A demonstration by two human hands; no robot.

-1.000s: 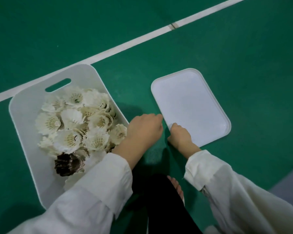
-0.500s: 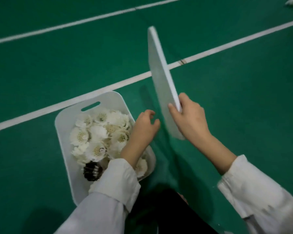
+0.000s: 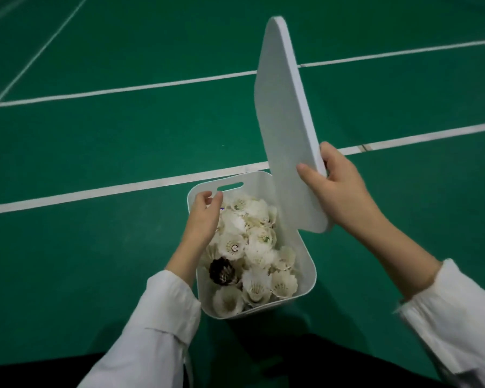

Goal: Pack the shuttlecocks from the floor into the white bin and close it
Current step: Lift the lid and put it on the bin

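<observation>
Floor: green court, white lines crossing it; one line passes just behind the bin.
Left sleeve: white, comes in from bottom left.
Left hand: over the bin's left rim near the far corner, fingers slack and loosely curved, nothing in them. Contact with rim or feathers: cannot tell.
White bin: stands on the floor, top uncovered, handle slot in the far wall.
Shuttlecocks: inside the bin, heaped close to the rim, mostly white, feather skirts facing up.
Dark shuttlecock: one brown-black bird among the white, near-left part of the heap, just beside the left wrist.
Lid: white flat panel, off the floor, held nearly upright on edge and leaning, above the bin's right side; its lower corner overlaps the right rim in view. Touching the rim or not: cannot tell.
Right hand: clamped on the lid's lower right edge, thumb on the near face, fingers wrapped behind.
Right sleeve: white, bottom right.
</observation>
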